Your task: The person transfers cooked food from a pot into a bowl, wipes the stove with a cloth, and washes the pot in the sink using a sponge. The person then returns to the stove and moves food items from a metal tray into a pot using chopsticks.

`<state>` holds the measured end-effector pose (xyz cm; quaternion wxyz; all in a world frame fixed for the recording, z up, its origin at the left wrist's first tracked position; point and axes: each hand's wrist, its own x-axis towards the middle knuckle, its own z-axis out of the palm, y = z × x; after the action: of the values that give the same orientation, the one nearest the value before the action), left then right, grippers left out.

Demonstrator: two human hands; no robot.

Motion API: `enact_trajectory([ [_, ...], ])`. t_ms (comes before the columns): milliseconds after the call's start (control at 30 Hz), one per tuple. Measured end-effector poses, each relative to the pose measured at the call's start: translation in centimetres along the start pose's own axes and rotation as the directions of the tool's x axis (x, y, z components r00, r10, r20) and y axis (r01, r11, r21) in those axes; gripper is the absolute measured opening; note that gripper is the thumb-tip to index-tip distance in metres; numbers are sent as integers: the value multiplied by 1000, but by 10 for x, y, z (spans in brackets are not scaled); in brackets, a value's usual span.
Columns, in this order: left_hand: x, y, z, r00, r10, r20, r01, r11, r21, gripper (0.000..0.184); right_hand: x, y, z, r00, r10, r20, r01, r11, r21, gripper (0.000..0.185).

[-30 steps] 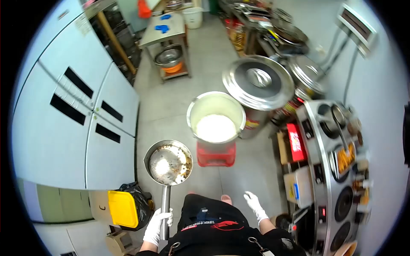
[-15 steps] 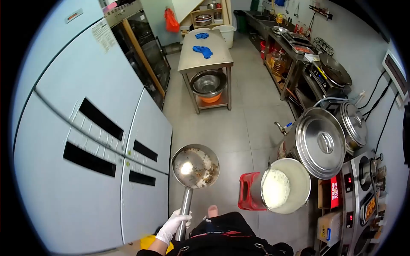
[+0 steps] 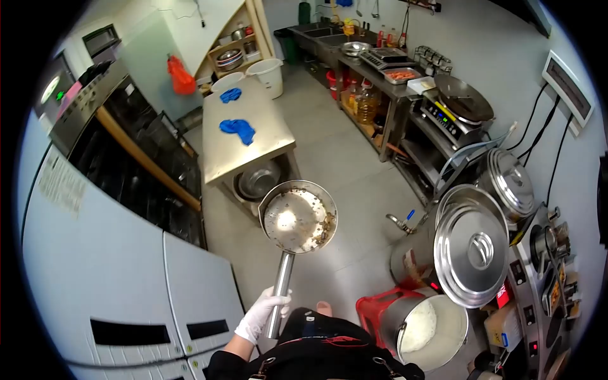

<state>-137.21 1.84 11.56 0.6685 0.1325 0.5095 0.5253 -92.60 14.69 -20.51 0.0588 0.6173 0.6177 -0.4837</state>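
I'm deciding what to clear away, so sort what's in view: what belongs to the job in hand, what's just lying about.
Apparently in the job:
pan
left hand, gloved, gripping the pan's handle

Apparently just about:
blue bundles on the table
red bag, hanging
bucket, though its role is unclear

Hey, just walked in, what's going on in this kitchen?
A person's white-gloved left hand holds a long-handled steel pan with dark bits inside, in front of a metal table. The right hand is out of view. At lower right, an open pot with pale contents stands near a large lidded pot.
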Motion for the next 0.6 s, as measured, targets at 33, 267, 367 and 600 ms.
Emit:
enact_trajectory([
  [33,21,22,-2,999,-6,40,5,1000,18,31,18,-42,-20,998,-49,-26,51,996,69,37],
  [267,172,141,-11,995,-60,79,57,998,31,29,130,-227,-134,957,-210,-200,269,899,345,41],
  [367,255,184,14,987,-96,128,95,995,17,30,162,-220,-163,973,-70,-219,153,909,387,43],
  [600,424,297,46,968,-135,211,129,991,45,29,166,-159,-190,890,441,-112,-382,858,342,47],
])
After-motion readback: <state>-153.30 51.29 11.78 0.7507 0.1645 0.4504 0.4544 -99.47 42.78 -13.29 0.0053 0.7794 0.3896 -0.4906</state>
